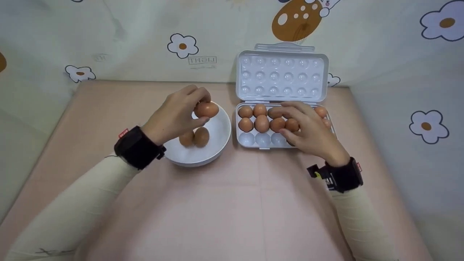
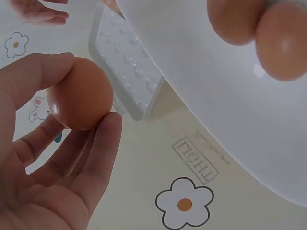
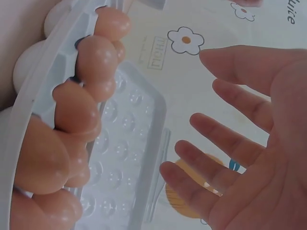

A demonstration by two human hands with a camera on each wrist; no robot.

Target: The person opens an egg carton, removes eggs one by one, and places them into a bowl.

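My left hand pinches a brown egg between thumb and fingers, above the far side of a white bowl. In the left wrist view the same egg shows clear of the bowl. Two more eggs lie inside the bowl. Over the right part of an open egg box, my right hand hovers with its fingers extended and apart, holding nothing. Brown eggs fill much of the back and middle rows. At the front left, several cups hold no egg; the hand hides others.
The box's dimpled lid stands raised behind its base. Box and bowl sit side by side on a pink-covered table. Behind it hangs a pale cloth printed with flowers.
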